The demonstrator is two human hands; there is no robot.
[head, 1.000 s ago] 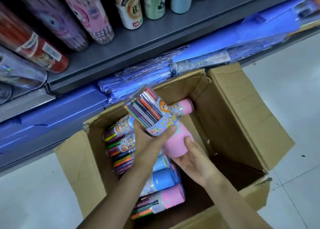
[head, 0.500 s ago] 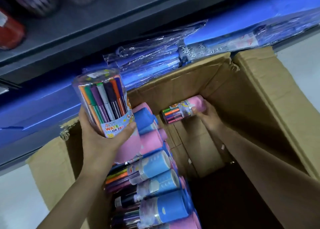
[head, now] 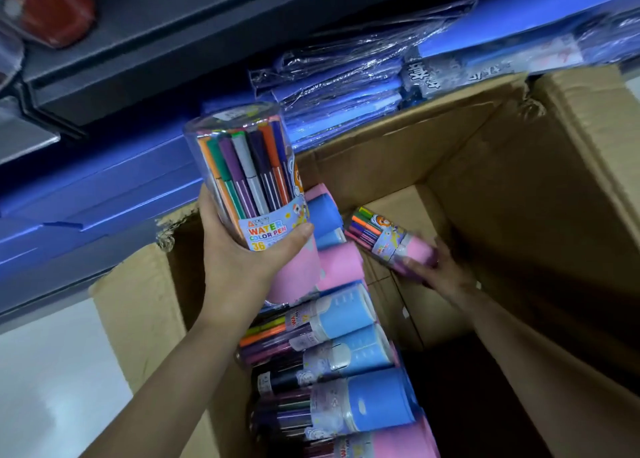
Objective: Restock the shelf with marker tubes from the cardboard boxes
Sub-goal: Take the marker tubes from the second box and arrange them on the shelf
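Comparing with half a second ago, a second marker tube [head: 391, 242] has been drawn back from the far wall of the cardboard box [head: 519, 194], gripped at its pink base by the right hand [head: 440, 270]; two tubes are now ready for the shelf [head: 166, 41]. Its long axis lies tilted, cap end far-left. The first tube [head: 249, 194] is held near upright, cap end up, wrapped by the left hand [head: 239, 260].

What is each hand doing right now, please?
Left hand: closed around an upright pink-based marker tube.
Right hand: closed on a smaller pink marker tube inside the cardboard box.
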